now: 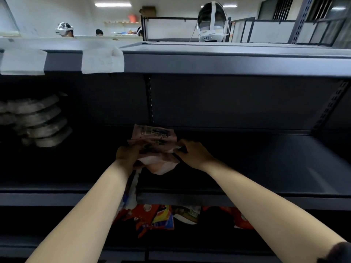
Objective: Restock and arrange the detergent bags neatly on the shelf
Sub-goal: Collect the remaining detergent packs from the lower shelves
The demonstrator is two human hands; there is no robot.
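Observation:
A small stack of pink detergent bags lies on the dark middle shelf, close to its left end and back wall. My left hand grips the stack's left side. My right hand holds the right edge of the stack, fingers curled over it. The lowest bag juts toward me with a white corner showing. On the shelf below, several orange and red detergent bags lie in a loose heap, partly hidden by the shelf edge and my arms.
A stack of grey wrapped packs sits on the left section of the same shelf. White paper labels hang from the upper shelf edge. Behind the shelving, people wearing headsets stand.

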